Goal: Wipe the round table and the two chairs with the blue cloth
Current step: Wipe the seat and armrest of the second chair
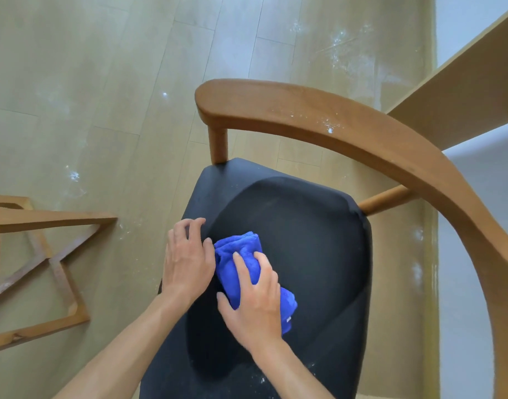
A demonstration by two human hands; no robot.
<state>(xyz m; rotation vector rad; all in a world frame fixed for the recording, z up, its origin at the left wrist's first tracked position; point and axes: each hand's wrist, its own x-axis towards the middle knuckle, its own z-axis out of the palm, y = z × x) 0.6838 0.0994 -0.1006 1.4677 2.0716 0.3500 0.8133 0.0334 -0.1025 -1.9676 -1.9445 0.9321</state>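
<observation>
The right hand [254, 300] pressed the blue cloth [241, 266] onto the chair seat [313, 254], fingers spread and curled over it. The left hand [186, 260], fingers loosely bent, rested beside it. Firm, overlapping strokes toward the white specks near the wrists would serve best.

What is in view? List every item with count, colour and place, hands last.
chair: one, brown wood frame with black seat, centre and right
cloth: one, blue, bunched on the seat
table base: one, brown wood, on the floor at left
floor: tan planks with white specks
shelf board: one, pale wood, upper right
left hand: one, resting on the seat beside the cloth
right hand: one, pressing on the cloth
</observation>
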